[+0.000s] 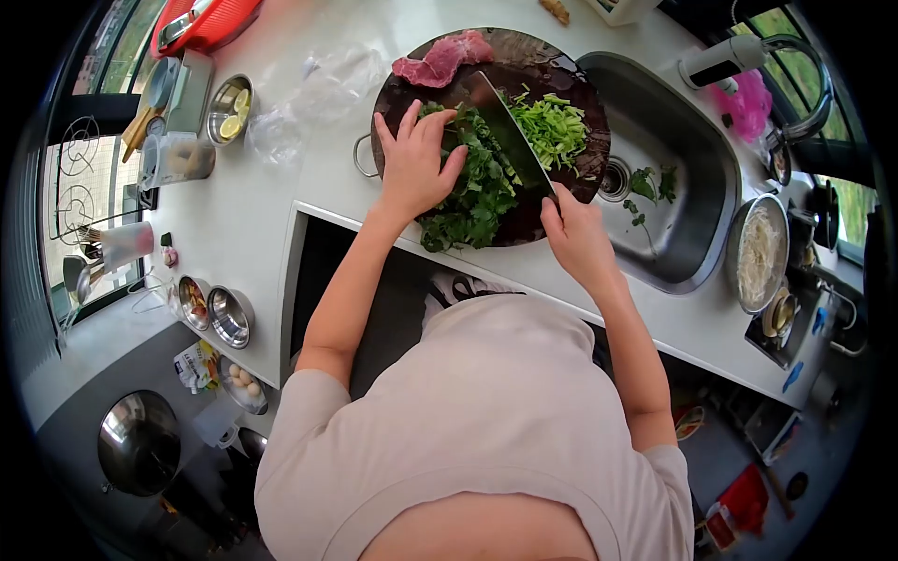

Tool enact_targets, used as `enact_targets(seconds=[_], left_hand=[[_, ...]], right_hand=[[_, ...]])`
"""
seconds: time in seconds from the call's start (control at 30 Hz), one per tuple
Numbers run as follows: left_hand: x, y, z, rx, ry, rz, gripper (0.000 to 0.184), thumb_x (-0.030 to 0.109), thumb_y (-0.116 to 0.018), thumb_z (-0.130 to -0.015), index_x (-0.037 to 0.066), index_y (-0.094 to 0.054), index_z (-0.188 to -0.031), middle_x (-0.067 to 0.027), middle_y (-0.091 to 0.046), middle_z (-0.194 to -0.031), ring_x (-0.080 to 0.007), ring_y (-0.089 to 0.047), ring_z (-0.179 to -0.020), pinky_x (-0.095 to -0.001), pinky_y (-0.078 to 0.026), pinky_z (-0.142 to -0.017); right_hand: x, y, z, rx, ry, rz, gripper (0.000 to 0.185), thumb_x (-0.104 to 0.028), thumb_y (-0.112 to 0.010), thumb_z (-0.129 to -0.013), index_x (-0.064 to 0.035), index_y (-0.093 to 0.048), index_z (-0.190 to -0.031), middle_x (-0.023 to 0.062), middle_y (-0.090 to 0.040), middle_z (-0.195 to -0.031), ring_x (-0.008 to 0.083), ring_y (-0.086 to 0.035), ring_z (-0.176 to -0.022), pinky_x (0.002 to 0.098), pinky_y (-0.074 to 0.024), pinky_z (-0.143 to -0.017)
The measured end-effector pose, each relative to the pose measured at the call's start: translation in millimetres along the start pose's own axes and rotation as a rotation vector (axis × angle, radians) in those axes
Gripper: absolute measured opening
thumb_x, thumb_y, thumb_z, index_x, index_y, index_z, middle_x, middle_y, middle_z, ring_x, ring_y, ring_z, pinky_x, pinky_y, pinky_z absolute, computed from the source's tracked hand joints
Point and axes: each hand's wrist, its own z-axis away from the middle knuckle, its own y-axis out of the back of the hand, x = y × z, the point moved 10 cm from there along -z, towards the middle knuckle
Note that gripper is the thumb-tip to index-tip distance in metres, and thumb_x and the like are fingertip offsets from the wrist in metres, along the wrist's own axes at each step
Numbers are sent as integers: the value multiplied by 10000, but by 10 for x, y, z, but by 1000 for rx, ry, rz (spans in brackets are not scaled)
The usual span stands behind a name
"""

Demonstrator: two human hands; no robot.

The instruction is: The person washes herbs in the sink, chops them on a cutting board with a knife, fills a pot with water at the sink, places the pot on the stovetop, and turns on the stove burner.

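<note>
On the dark round cutting board (587,168), my left hand (412,161) rests with its fingers spread on leafy green herbs (472,201). My right hand (578,234) grips the handle of a broad cleaver (513,136), whose blade stands among the greens. Chopped green pieces (557,129) lie to the right of the blade. A slab of raw pink meat (443,58) sits at the board's far left edge.
Right of the board is a steel sink (697,224) with loose green leaves (645,185) in it. A metal bowl (760,252) stands beyond it. On the left are a bowl with lemon slices (229,110), a plastic bag (309,107) and a red basket (220,23).
</note>
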Motion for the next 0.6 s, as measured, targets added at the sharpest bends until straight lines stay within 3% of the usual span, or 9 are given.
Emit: enact_targets(seconds=[0.1, 0.2, 0.23, 0.27, 0.43, 0.6], left_hand=[[33, -67, 141, -150, -3, 46, 536, 317, -629, -807, 63, -445, -1241, -154, -456, -1270, -345, -405, -1219, -597, -148, -1056], [193, 67, 331, -104, 33, 261, 697, 419, -688, -743, 50, -414, -1267, -196, -417, -1293, -374, -394, -1211, -570, -201, -1055], [309, 139, 400, -9, -18, 240, 784, 500, -732, -668, 80, -416, -1251, -197, -375, -1275, -408, -392, -1144, -568, -272, -1011], [389, 115, 458, -24, -30, 248, 781, 431, -790, -614, 80, -437, -1216, -204, -352, -1287, -407, -381, -1151, -539, -305, -1000], [430, -148, 508, -38, -93, 226, 547, 66, -755, -612, 40, -514, -1102, -189, -439, -1203, -394, -414, -1142, -440, -389, -945], [401, -167, 424, 11, -114, 278, 488, -12, -700, -611, 25, -530, -1068, -168, -495, -1122, -370, -475, -1083, -425, -415, -918]], right_hand=[[-201, 120, 150, -8, 34, 71, 269, -148, -500, -890, 12, -558, -1099, 199, -588, -626, 361, -589, -583, 442, -445, -554], [-236, 96, 262, -46, 31, 138, 262, -142, -503, -885, -4, -556, -1102, 187, -596, -636, 353, -592, -584, 451, -455, -557], [-235, 82, 286, -57, 30, 164, 259, -140, -504, -883, -9, -556, -1100, 182, -599, -641, 351, -594, -585, 454, -459, -558], [-264, 67, 304, -63, 42, 198, 251, -138, -504, -883, -10, -555, -1092, 180, -602, -644, 350, -596, -588, 454, -464, -560], [-305, -77, 288, -85, 65, 344, 223, -140, -499, -882, -11, -545, -1058, 184, -610, -648, 365, -607, -596, 455, -485, -547], [-239, -179, 166, -128, -15, 429, 195, -152, -490, -882, -11, -542, -1007, 200, -620, -668, 379, -616, -608, 474, -489, -551]])
